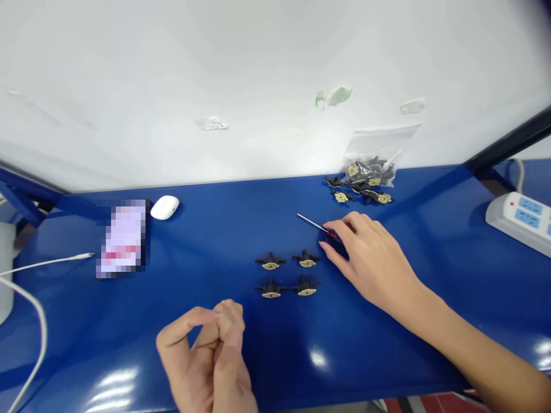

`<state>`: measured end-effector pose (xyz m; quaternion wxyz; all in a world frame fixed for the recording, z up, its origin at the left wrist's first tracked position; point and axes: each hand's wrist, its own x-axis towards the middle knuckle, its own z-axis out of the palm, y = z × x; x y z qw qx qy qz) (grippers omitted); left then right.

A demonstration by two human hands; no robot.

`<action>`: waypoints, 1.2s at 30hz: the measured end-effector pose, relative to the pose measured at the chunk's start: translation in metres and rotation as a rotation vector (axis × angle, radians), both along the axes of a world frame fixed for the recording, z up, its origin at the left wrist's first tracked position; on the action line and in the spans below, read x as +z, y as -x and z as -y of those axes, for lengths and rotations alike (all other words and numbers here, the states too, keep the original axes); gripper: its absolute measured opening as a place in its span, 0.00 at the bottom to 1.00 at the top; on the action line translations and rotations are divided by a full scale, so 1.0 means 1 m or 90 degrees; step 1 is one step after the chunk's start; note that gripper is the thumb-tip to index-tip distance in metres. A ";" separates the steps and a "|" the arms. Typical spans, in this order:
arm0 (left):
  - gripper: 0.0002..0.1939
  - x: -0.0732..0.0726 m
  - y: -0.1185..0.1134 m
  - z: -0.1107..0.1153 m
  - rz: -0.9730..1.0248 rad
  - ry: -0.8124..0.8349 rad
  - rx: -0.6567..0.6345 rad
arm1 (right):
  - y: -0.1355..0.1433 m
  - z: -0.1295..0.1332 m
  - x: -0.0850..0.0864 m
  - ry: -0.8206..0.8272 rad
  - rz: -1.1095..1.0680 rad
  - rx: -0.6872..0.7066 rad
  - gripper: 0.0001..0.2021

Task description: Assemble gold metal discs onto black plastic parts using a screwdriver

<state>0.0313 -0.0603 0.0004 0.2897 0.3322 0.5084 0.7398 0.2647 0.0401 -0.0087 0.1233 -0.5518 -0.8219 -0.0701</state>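
My left hand (pixel 210 358) is at the front of the blue table, palm up with its fingers curled and pressed together. Anything pinched in it is hidden. Farther back on the right, my right hand (pixel 370 258) is over the red handle of a screwdriver (pixel 313 222), thumb and index finger around the handle. The thin metal shaft points to the back left. Between the hands, small black plastic parts with beige round plates stand in two rows: a back left part (pixel 271 261), a back right part (pixel 306 259), a front left part (pixel 271 288) and a front right part (pixel 306 286).
A clear plastic bag (pixel 374 160) of similar parts leans on the white wall, with several loose parts (pixel 341 197) before it. To the left are a phone (pixel 124 238), a white earbud case (pixel 165 207) and a white cable (pixel 43 327). A power strip (pixel 523 221) is at right.
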 end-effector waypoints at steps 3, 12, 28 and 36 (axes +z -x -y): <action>0.16 -0.006 0.007 0.002 -0.012 0.018 -0.009 | 0.000 -0.001 0.001 0.006 0.004 -0.001 0.16; 0.17 -0.011 0.015 0.008 -0.024 0.080 -0.036 | -0.003 -0.004 -0.001 0.011 0.004 0.003 0.15; 0.11 -0.007 0.011 0.007 -0.012 0.125 -0.061 | -0.003 -0.006 0.000 0.038 0.006 0.007 0.17; 0.14 -0.006 0.019 0.012 0.003 0.106 -0.098 | -0.001 -0.005 0.002 0.066 0.005 0.008 0.20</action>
